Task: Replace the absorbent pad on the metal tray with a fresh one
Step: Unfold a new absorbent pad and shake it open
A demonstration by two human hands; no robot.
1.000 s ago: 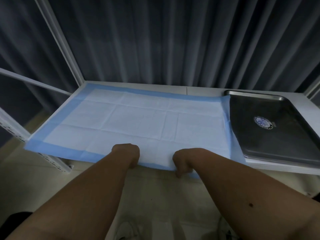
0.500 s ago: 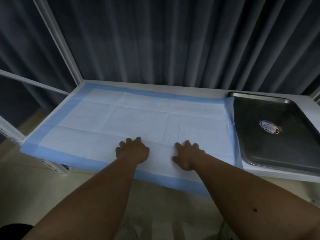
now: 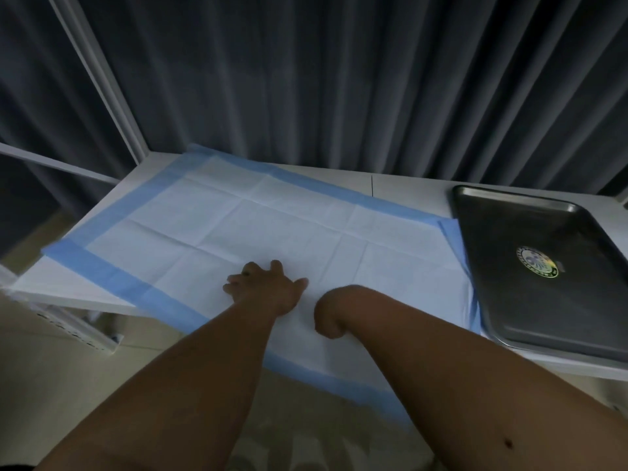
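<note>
A blue-edged white absorbent pad (image 3: 272, 229) lies unfolded and askew across the white table (image 3: 407, 186). Its near edge hangs over the table front. My left hand (image 3: 268, 287) rests flat on the pad's middle with fingers spread. Just to its right, my right hand (image 3: 329, 317) is curled into a fist with the knuckles down on the pad. Its fingertips are hidden, so I cannot tell if they pinch the sheet. The bare metal tray (image 3: 509, 198) sits at the table's right end with a round sticker (image 3: 537, 261) inside. The pad's right border is creased up against the tray's left rim.
Dark pleated curtains (image 3: 339, 79) hang right behind the table. A white frame post (image 3: 102, 79) rises at the back left corner, with a rail running left from it. The table's front left corner (image 3: 51, 287) shows bare beside the pad. Beige floor lies below.
The pad has turned askew, its left end now further back. My right hand went from flat to curled. My left hand stays flat, a little further onto the pad.
</note>
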